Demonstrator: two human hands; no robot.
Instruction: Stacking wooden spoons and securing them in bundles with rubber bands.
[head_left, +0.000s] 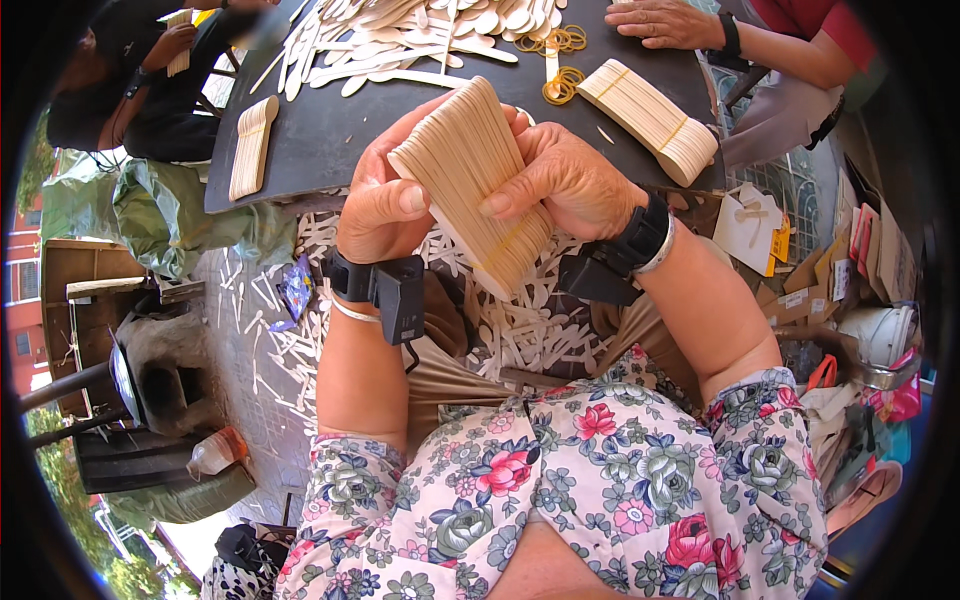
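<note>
I see the left hand and right hand gripping a wooden spoon bundle; loose spoons lie at twelve o'clock.

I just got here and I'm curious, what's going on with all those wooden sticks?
The person in the flowered shirt holds a bundle of flat wooden sticks between the left hand and right hand. On the dark table are a heap of loose pieces, some spoon-shaped, yellow rubber bands, a left bundle and a right bundle. More pieces lie scattered below.
</note>
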